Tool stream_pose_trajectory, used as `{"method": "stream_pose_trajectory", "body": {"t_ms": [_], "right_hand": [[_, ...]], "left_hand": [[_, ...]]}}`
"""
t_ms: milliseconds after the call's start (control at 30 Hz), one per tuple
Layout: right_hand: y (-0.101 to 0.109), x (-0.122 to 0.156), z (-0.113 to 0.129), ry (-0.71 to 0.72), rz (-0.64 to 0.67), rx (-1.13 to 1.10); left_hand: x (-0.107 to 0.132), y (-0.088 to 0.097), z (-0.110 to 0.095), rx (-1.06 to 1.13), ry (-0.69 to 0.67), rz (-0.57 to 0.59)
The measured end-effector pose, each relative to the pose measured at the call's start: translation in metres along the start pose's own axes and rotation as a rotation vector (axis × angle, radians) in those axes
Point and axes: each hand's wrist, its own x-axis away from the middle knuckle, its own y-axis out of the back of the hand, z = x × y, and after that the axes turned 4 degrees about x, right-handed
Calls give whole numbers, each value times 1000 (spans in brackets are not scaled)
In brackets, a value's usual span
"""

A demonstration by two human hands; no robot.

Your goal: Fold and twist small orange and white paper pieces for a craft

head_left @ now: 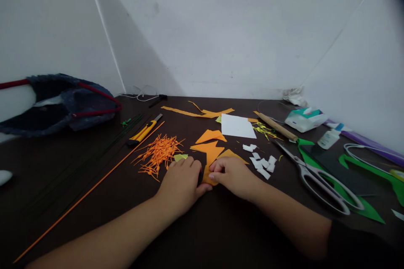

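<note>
While both hands press down on counter (217,227), orange paper piece (208,170) sits between them: 3 o'clock of left hand (181,183), 9 o'clock of right hand (235,175). Both grips nearly closed, fingertips pinching its near end. Long axis 12–6. Hands equally near.

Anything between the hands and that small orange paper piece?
Nothing visible. The left hand and right hand both touch the small orange paper piece directly. The heap of orange paper slivers lies left of them, the white paper scraps right, both apart from it.
</note>
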Motion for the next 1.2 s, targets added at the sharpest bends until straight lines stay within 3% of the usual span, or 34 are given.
{"method": "stream_pose_trajectory", "body": {"t_ms": [167,367,567,700,767,833,1000,1100,1200], "right_hand": [[2,3,4,-52,127,-193],[6,5,8,-70,147,-294],[13,3,8,-171,9,-443],[9,3,8,-207,1,-655],[6,3,9,-176,-17,-645],[5,4,13,-116,-47,-526],[9,5,20,85,-97,-254],[11,4,18,182,-199,-240],[12,3,14,175,-256,-254]], "left_hand": [[-1,4,-1,-67,30,60],[-2,3,1,39,19,105],[-4,9,-1,166,37,-3],[-5,12,2,192,52,-108],[-5,12,3,253,60,-134],[-5,13,1,413,100,-115],[-4,17,-11,1108,291,42],[-3,17,-14,1295,405,28],[-2,15,-13,1397,440,-7]]}}
